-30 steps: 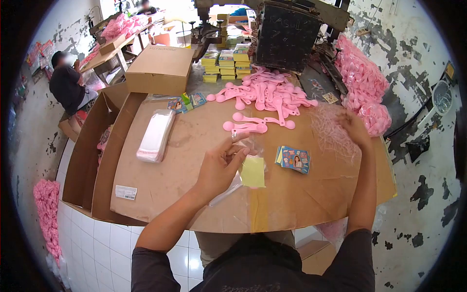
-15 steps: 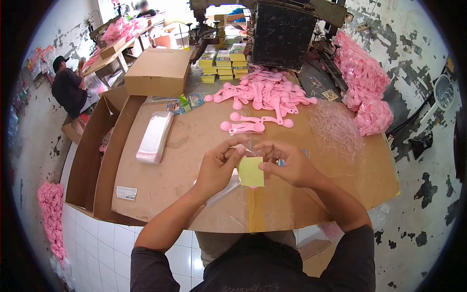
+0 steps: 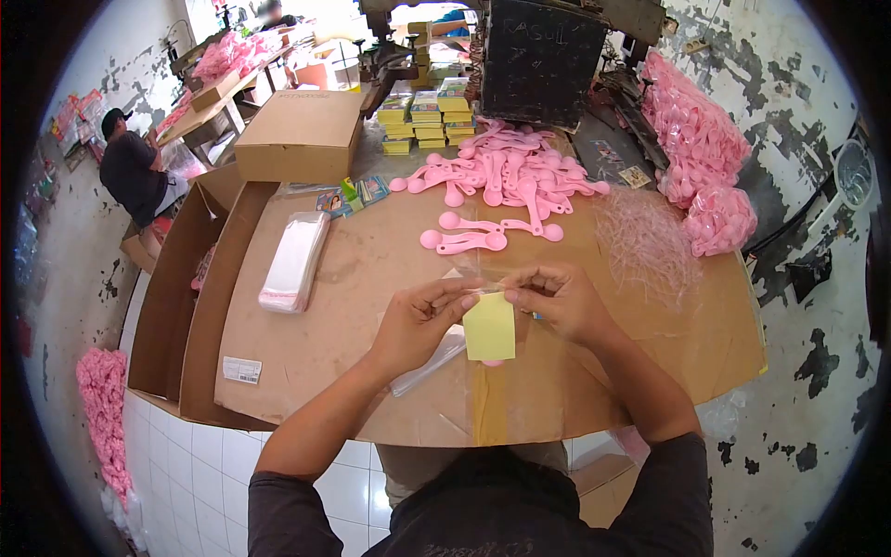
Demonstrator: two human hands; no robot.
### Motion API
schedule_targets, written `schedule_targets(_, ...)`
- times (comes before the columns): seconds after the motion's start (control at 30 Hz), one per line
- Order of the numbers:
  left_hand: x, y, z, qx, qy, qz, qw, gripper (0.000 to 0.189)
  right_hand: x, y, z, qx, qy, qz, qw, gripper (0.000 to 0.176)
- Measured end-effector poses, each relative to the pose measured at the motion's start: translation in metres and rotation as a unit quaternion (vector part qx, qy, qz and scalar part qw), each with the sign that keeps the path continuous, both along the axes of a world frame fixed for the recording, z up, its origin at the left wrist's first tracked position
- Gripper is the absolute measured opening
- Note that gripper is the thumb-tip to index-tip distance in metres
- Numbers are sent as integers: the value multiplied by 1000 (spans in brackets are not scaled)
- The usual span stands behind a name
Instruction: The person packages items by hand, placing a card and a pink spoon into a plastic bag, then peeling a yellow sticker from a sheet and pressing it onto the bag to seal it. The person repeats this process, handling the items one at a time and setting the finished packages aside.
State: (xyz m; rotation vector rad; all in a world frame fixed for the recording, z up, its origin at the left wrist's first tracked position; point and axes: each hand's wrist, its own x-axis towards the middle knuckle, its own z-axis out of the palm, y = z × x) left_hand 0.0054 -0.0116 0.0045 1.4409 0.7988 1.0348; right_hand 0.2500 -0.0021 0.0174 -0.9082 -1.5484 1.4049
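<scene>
A yellow card [image 3: 489, 332] hangs upright between my hands over the table's near half, apparently inside a clear plastic bag [image 3: 486, 286] whose top edge shows above it. A bit of pink, perhaps a measuring spoon [image 3: 494, 363], peeks out below the card. My left hand [image 3: 425, 325] is closed, thumb and fingers pinching the bag's upper left. At the upper right corner, my right hand [image 3: 561, 302] pinches the bag in the same way. Clear plastic sleeves [image 3: 432, 367] lie partly under my left hand. Pink measuring spoons [image 3: 469, 241] rest beyond both hands.
A pile of pink spoons [image 3: 510, 172] lies farther back, near stacks of yellow-edged cards [image 3: 427, 121]. Clear bags [image 3: 294, 260] lie left, beside open cardboard boxes [image 3: 209, 325]. Plastic strands [image 3: 645, 241] and bagged pink spoons [image 3: 719, 223] are right. Another person [image 3: 135, 172] sits far left.
My right hand has moved up from the card's side to the bag's top edge. My left hand, the card and the bag have shifted slightly right.
</scene>
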Motion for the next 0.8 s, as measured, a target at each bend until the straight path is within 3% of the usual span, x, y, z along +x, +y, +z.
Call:
schedule_targets(0.1, -1, 0, -1, 7, 1, 0, 1000, 29, 5, 2, 2, -21, -11, 13, 1000, 17)
schedule_targets(0.27, -9, 5, -7, 35, 38, -27, 998, 26, 12, 8, -8, 52, -26, 38, 998, 18)
schedule_targets(0.4, -10, 2, 2, -7, -18, -60, 998, 28, 20, 9, 7, 136, -92, 63, 984, 19)
schedule_targets(0.47, -12, 2, 5, -72, -99, -85, 989, 28, 22, 8, 10, 97, -90, 64, 989, 19)
schedule_targets(0.67, -8, 5, 0, -12, 45, -54, 997, 31, 17, 5, 7, 77, -58, 63, 993, 20)
schedule_targets(0.8, -6, 7, -3, -29, 24, -63, 997, 31, 17, 9, -1, 34, -34, 60, 997, 27)
